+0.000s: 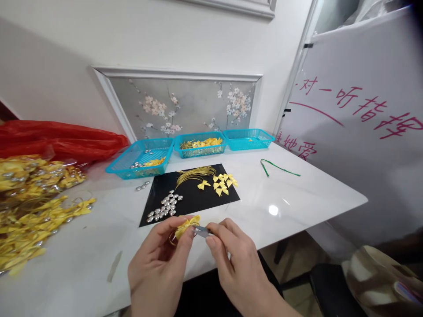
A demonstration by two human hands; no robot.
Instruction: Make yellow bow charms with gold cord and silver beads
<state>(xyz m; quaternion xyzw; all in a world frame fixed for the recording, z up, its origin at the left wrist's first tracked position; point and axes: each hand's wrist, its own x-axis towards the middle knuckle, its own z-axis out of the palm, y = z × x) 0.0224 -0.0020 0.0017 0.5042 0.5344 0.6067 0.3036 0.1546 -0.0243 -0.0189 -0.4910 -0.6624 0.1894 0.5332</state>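
Observation:
Near the table's front edge, my left hand [161,262] is closed on a yellow ribbon bow [187,225] with a loop of thin gold cord about it. My right hand [238,259] pinches a small pointed grey metal tool [201,230]; its exact kind is unclear. The tool's tip touches or nearly touches the bow beside my left thumb. Just beyond my hands lies a black mat [194,200]. On it are silver beads [167,204], a bundle of gold cords [194,175] and small yellow bows [223,182].
Three blue baskets stand along the wall: a left one [115,169] with beads and yellow pieces, a middle one [201,153] with yellow pieces and cords, and a right one [249,144]. A green cord [280,167] lies right. Finished-looking yellow strands [42,233] and red mesh [59,136] fill the left.

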